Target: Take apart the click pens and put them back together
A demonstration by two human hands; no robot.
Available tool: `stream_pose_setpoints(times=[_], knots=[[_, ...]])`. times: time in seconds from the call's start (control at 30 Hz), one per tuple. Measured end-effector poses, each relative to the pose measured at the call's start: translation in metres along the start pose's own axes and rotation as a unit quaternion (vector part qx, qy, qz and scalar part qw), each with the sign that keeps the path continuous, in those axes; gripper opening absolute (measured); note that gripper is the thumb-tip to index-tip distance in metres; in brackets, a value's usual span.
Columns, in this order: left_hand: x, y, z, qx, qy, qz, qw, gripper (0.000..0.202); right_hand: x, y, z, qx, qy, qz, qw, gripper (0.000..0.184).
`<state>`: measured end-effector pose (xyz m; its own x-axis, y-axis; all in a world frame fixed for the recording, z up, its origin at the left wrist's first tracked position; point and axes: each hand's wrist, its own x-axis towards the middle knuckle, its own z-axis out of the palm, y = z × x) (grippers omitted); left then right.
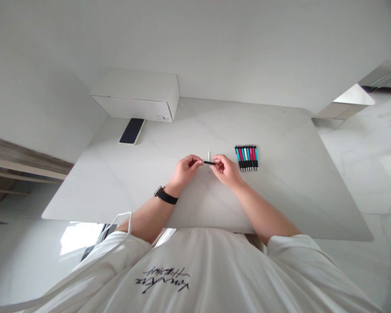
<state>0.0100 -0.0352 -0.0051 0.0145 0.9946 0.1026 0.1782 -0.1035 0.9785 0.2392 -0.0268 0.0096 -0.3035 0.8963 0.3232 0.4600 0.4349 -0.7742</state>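
Over the middle of the table, a short black pen part (209, 162) is held level between my two hands. My left hand (186, 168) pinches its left end between thumb and finger. On the other end, the fingers of my right hand (227, 170) are closed, covering part of it. A thin white stick, likely a pen refill (209, 154), lies on the table just beyond the black part, pointing away from me. To the right of my right hand, several click pens (246, 157) in teal, red and white with black grips lie side by side in a row.
A long white box (133, 107) stands at the back left against the wall. In front of it lies a phone (132, 131) with a dark screen. The pale marble-patterned table (280, 187) has its right edge beyond the pens. A white cable (130, 221) hangs near my left arm.
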Motion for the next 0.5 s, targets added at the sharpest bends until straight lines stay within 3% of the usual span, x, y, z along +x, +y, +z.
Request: stream_pose_setpoints(times=[0.1, 0.27, 0.5], knots=[[0.0002, 0.0004, -0.0001, 0.000, 0.004, -0.003, 1.000, 0.034, 0.0006, 0.0006, 0.0000, -0.024, -0.005, -0.004, 1.000, 0.022], [0.0001, 0.0020, 0.0008, -0.008, 0.006, -0.005, 1.000, 0.034, 0.0007, 0.0000, 0.0001, -0.005, -0.010, 0.009, 1.000, 0.028], [0.0003, 0.0035, 0.0007, -0.010, 0.009, -0.005, 1.000, 0.035, 0.0012, -0.0006, -0.0005, -0.024, -0.023, 0.015, 0.999, 0.021]])
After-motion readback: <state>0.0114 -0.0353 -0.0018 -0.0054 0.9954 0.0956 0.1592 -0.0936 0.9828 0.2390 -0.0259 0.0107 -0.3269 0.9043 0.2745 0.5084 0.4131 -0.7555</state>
